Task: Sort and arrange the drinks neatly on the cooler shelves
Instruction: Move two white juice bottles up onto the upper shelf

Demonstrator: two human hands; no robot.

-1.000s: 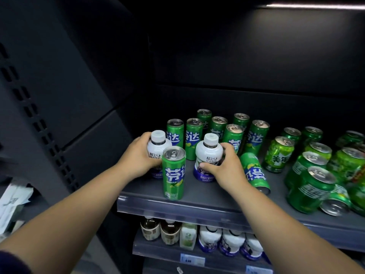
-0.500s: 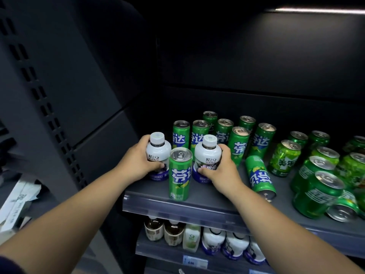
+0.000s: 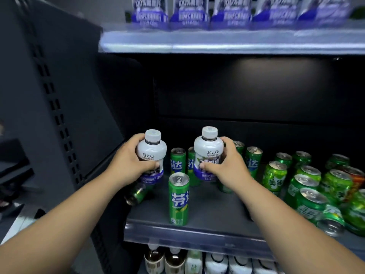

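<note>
Two white bottles, one per hand. Fingers of the left hand (image 3: 128,165) curl round the left bottle (image 3: 151,149), up-left of the front can (image 3: 178,198) on the shelf (image 3: 217,210). The right hand (image 3: 227,165) grips the right bottle (image 3: 208,149), up-right of it. Both arms reach forward.

Readable drink labels
The white bottles (image 3: 151,153) read 轻上; the slim green can (image 3: 178,198) 芬达; a squat can (image 3: 274,176) 美年; blurred top-shelf packs (image 3: 189,10) seemingly "100%".
</note>
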